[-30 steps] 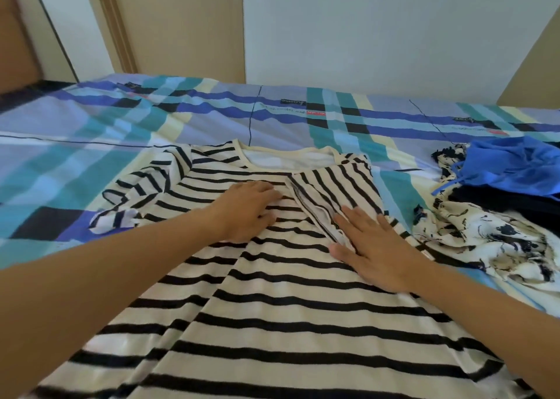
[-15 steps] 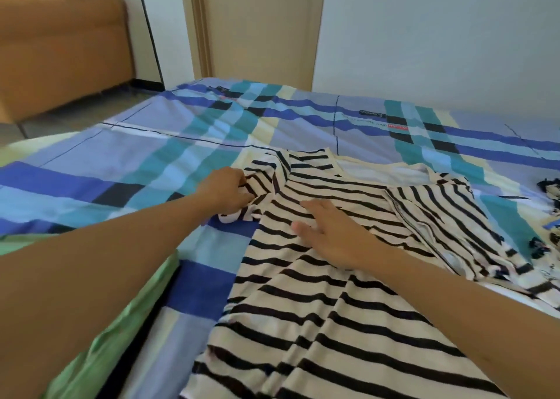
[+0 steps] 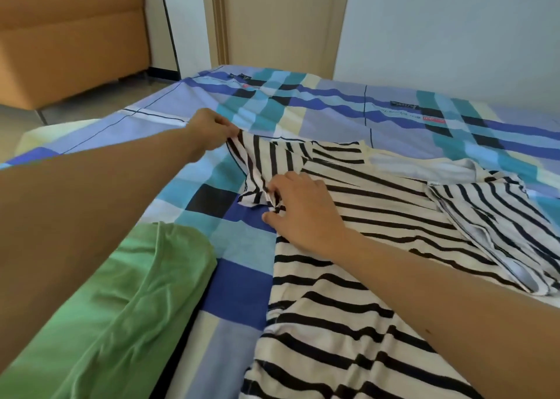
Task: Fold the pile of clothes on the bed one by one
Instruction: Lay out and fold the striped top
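Filling most of the view: a wide bed (image 3: 303, 107) under a cotton sheet checked in blue, teal, cream and black.

Spread flat on the right half of it, collar towards the far wall: a cream knit shirt with black stripes (image 3: 378, 216), with the side at the right of the view folded in over the body.

Beyond the bed's far left corner, on the floor: an orange-brown upholstered sofa (image 3: 66, 35).

At the near left, below the left forearm: a soft green cloth (image 3: 121, 307), close to the shirt's lower part but apart from it, with a strip of blue sheet between.

Reaching out over the sheet: the left hand (image 3: 210, 130), with curled fingers pinching the far corner of the shirt's short striped sleeve (image 3: 266, 162) and holding it drawn out.

Resting on the shirt by the armpit: the right hand (image 3: 303, 210), with fingertips and thumb nipping a bunch of fabric at the sleeve's near edge.
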`<state>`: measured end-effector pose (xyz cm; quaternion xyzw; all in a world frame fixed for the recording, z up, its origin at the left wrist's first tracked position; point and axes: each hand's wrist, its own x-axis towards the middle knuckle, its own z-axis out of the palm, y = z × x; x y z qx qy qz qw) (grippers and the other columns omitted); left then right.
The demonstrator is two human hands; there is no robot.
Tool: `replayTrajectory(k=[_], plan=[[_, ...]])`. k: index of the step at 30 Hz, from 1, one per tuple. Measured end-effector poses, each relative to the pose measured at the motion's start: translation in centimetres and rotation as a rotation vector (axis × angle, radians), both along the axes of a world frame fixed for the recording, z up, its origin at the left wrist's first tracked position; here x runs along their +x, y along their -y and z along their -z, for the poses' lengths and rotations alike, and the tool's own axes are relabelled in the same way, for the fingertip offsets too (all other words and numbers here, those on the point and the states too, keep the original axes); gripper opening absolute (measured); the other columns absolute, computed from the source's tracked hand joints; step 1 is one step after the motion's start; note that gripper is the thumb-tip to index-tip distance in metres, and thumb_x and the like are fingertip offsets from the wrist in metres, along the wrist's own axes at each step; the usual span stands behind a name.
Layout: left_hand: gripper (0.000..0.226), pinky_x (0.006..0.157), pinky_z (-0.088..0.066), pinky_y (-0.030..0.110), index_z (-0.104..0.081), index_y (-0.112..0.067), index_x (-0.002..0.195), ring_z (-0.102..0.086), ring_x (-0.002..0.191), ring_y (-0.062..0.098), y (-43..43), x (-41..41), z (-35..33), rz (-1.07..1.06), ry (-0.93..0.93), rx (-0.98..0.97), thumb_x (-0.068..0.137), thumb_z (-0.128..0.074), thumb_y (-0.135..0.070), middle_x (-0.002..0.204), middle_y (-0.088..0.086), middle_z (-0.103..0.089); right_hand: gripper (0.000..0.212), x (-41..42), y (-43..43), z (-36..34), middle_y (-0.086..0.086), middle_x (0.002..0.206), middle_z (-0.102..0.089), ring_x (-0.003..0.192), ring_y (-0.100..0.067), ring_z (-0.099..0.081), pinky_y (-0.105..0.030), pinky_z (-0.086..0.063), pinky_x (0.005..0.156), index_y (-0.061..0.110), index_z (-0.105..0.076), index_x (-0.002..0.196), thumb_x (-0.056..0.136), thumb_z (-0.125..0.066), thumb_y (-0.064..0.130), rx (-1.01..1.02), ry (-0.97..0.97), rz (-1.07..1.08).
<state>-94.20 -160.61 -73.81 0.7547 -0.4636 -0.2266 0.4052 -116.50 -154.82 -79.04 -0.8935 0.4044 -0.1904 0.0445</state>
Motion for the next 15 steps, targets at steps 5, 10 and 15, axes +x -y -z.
replayTrajectory(k=[5, 10, 15], plan=[[0.036, 0.071, -0.050, 0.036, -0.063, -0.002, 0.113, -0.064, 0.091, 0.032, 0.6, 0.7, 2.9, -0.175, -0.035, 0.041, 0.098, -0.055, -0.033, 0.107, 0.016, -0.066, 0.015, 1.7, 0.4, 0.6, 0.002, 0.103, -0.063, 0.101, -0.023, -0.056, -0.041, -0.038, 0.092, 0.022, -0.058, 0.108, 0.095, -0.057, 0.031, -0.062, -0.067, 0.090], [0.069, 0.079, -0.050, 0.035, -0.055, 0.000, 0.123, -0.062, 0.106, 0.035, -0.1, -2.6, 4.1, -0.038, 0.050, 0.259, 0.090, -0.056, -0.061, 0.119, 0.019, -0.061, 0.024, 2.0, 0.7, 1.3, 0.000, 0.095, -0.063, 0.093, -0.024, -0.057, -0.041, -0.036, 0.085, 0.020, -0.060, 0.096, 0.102, -0.043, 0.037, -0.091, -0.096, 0.139], [0.039, 0.065, -0.044, 0.028, -0.056, -0.001, 0.122, -0.057, 0.095, 0.025, 0.9, -3.7, 2.0, -0.038, -0.085, 0.068, 0.093, -0.064, -0.026, 0.111, 0.010, -0.060, 0.030, 2.3, 0.1, 0.3, 0.003, 0.085, -0.060, 0.084, -0.020, -0.053, -0.041, -0.041, 0.080, 0.020, -0.067, 0.090, 0.104, -0.043, 0.032, -0.251, 0.066, 0.094]])
